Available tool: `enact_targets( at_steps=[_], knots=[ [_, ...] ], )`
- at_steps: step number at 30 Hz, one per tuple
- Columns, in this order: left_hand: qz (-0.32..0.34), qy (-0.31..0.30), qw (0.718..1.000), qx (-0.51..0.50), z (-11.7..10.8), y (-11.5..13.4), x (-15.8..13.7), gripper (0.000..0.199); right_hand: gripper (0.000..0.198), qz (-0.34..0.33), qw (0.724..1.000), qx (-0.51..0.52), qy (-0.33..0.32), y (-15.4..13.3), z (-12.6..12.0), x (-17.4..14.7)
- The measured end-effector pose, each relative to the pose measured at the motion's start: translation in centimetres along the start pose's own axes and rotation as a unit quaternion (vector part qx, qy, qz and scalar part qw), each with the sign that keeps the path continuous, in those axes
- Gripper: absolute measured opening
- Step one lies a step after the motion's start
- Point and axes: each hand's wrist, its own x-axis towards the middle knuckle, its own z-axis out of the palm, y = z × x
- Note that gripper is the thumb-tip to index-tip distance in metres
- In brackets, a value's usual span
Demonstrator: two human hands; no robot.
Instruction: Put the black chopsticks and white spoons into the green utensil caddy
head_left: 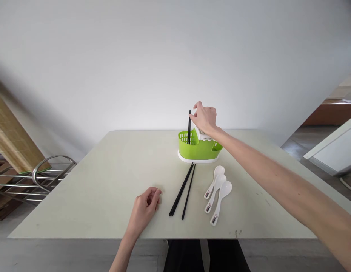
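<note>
A green basket (199,151) with a white base stands toward the back of the table. Black chopsticks (189,130) stand upright in its left compartment. Above the basket is my right hand (204,118), thumb and forefinger parted, the thumb tip right beside the chopstick tops; whether it touches them is hard to see. My left hand (145,207) rests on the table near the front, its fingers curled in with nothing visible in them. To its right lie several loose black chopsticks (181,194). Three white spoons (220,196) with dark printed labels lie side by side farther right.
The pale table (93,189) stands against a white wall (141,75). A metal rack (39,177) and a bamboo mat (15,136) are on the floor side at left. A white panel (334,147) stands past the right edge.
</note>
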Motion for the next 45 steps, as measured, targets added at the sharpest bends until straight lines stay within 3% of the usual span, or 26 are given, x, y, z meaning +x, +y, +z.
enact_targets(
  at_steps=[4, 8, 12, 18, 22, 32, 45],
  knots=[
    [0.004, 0.0, 1.0, 0.019, 0.0, 0.1, 0.0, 0.045, 0.028, -0.09, 0.994, 0.039, 0.055, -0.3, -3.6, -4.4],
    [0.004, -0.002, 0.999, 0.047, 0.0, 0.1, 0.1, 0.045, 0.019, -0.136, 0.985, 0.102, -0.002, 0.7, -6.5, -10.2],
    [0.008, -0.016, 0.996, 0.083, 0.4, 0.4, 0.2, 0.045, 0.014, -0.168, 0.974, 0.151, -0.015, 3.7, -7.7, -16.2],
    [0.027, -0.059, 0.978, 0.2, 2.3, 2.3, 0.9, 0.038, 0.016, -0.067, 0.985, 0.154, -0.038, 9.0, -7.3, -24.0],
    [0.041, -0.074, 0.959, 0.27, 3.4, 3.6, 1.7, 0.028, 0.016, -0.007, 0.988, 0.142, -0.061, 10.9, -7.4, -27.4],
    [-0.002, -0.088, 0.945, 0.315, 3.5, 4.6, 2.2, 0.035, 0.016, 0.013, 0.986, 0.157, -0.06, 11.4, -9.7, -29.3],
    [-0.028, -0.097, 0.919, 0.382, 4.0, 5.9, 2.9, 0.023, 0.017, -0.021, 0.977, 0.189, -0.095, 10.4, -10.0, -29.4]
  ],
)
